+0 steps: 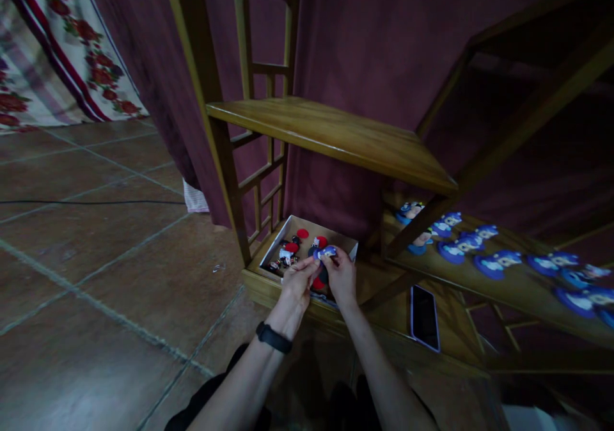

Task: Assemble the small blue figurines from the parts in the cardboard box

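A small purple-and-white figurine [325, 252] is held between both hands over an open cardboard box [350, 250]. My left hand [300, 277], with a dark band on its wrist, has its fingers closed on the figurine's left side. My right hand [341, 274] pinches it from the right. Inside the box lie several figurines with red round bases [302, 233] and black-and-white bodies [288, 255]. My hands hide part of the box's front and right contents.
Several purple-based figurines [497, 263] stand on the wooden shelf at right. A phone [425, 319] lies on the bottom board. Overhead juts a wooden shelf board [330, 133], beside an upright post [211, 130]. A purple curtain [364, 54] hangs behind; a cable [96, 202] crosses the tiled floor.
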